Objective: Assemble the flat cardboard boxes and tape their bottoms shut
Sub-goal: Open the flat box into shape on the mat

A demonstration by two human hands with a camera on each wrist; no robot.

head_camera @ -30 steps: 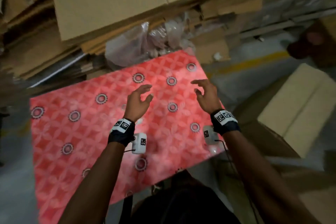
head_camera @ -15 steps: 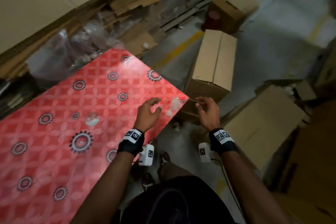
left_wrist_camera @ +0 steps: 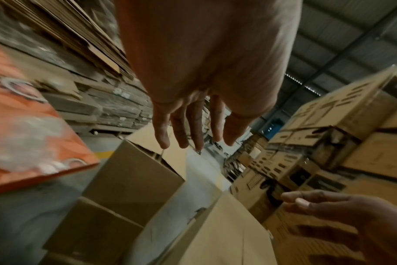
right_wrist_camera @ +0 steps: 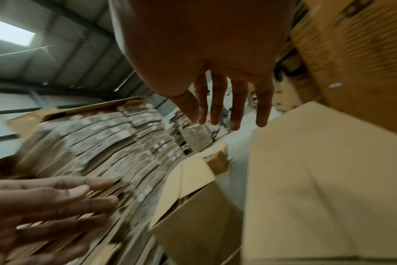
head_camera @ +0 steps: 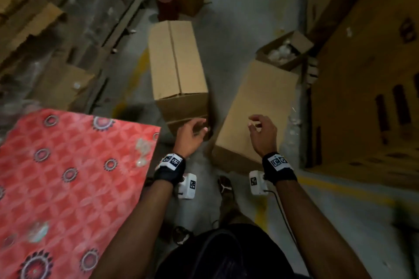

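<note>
Above two assembled boxes (head_camera: 179, 70) on the floor, left hand (head_camera: 190, 136) and right hand (head_camera: 264, 135) empty, fingers loosely spread, red table (head_camera: 68, 176) alongside

Both bare forearms reach forward and down, each wrist wrapped in a black band carrying a white marker block. The left hand (head_camera: 191, 136) hangs with fingers loosely curled and holds nothing. The right hand (head_camera: 263, 135) is beside it, well apart, its fingers likewise relaxed, slightly bent and empty.
</note>
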